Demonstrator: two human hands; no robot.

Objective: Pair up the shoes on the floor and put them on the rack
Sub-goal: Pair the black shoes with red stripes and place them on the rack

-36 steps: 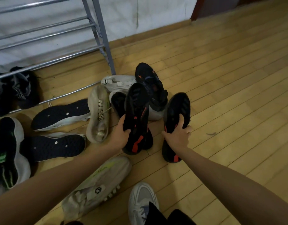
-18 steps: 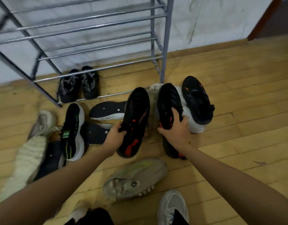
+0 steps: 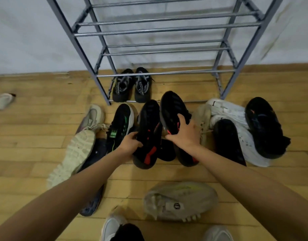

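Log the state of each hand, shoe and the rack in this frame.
Left hand, grips one black-red shoe.
Right hand, grips the other black-red shoe.
Rack, upright against wall.
Black pair, side by side at rack's bottom.
Green-striped shoe, upright on floor.
Beige shoe, on its side.

The left black-and-red shoe and right black-and-red shoe are held side by side, toes toward 12 o'clock, just short of the grey rack. A black pair sits on its bottom rails at 11 o'clock.
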